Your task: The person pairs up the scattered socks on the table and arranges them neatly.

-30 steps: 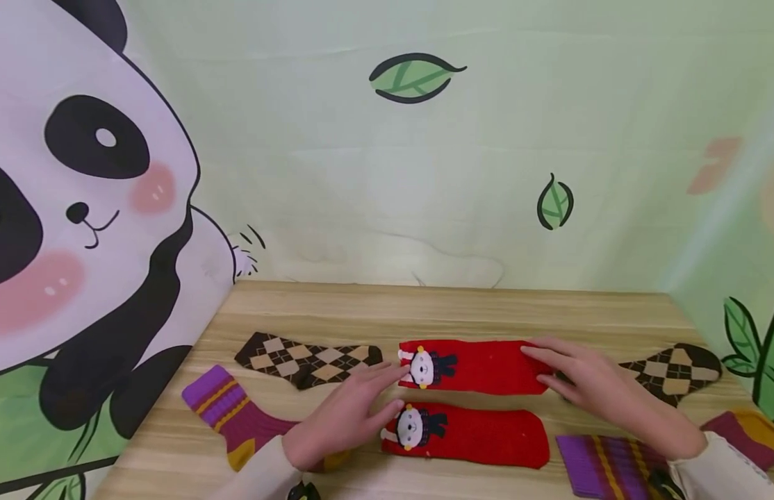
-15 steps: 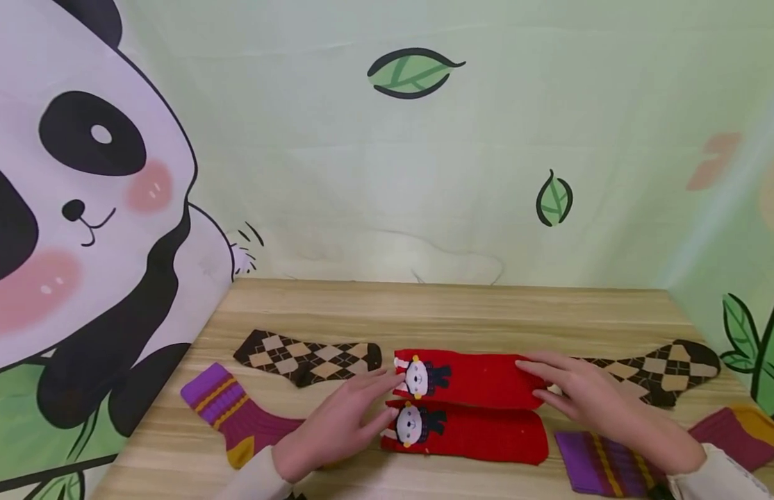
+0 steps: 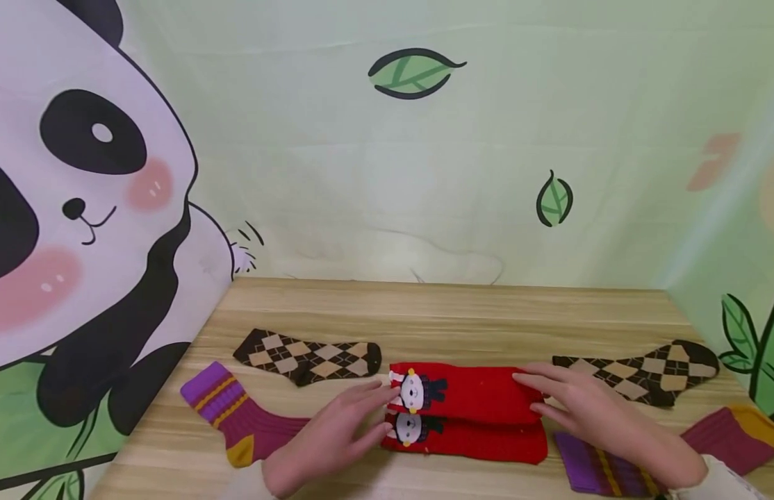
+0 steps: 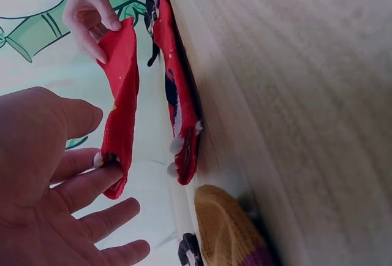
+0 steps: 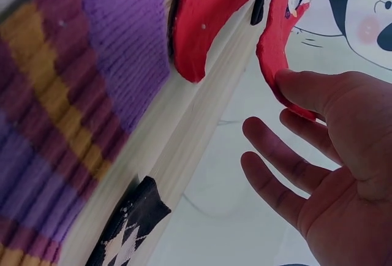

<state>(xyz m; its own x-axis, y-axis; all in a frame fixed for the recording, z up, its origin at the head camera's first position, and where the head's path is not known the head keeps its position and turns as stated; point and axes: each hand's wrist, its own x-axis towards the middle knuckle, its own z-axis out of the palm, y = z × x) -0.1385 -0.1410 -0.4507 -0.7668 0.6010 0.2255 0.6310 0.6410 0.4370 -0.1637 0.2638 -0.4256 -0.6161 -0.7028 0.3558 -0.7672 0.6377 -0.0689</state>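
A red sock with a white animal figure (image 3: pixel 481 392) hangs raised between both hands, partly covering a second red sock (image 3: pixel 474 442) on the table. The left hand (image 3: pixel 333 434) holds its cuff end; in the left wrist view the held sock (image 4: pixel 122 103) sits at the thumb and first fingers of the left hand (image 4: pixel 55 174), other fingers spread. At the toe end, the right hand (image 3: pixel 602 420) pinches it; the right wrist view shows the right hand (image 5: pixel 337 149) with thumb and index finger on the red fabric (image 5: pixel 274 45), remaining fingers extended.
Argyle socks lie at the left (image 3: pixel 308 357) and right (image 3: pixel 649 371) on the wooden table (image 3: pixel 449 312). Purple and yellow striped socks lie nearer, at left (image 3: pixel 249 417) and right (image 3: pixel 725 437), partly behind the forearms. A panda-printed cloth (image 3: pixel 412 173) stands behind.
Both hands have brought the upper red sock nearer to the person, so it now overlaps the lower one in the head view. More of the right argyle sock is uncovered.
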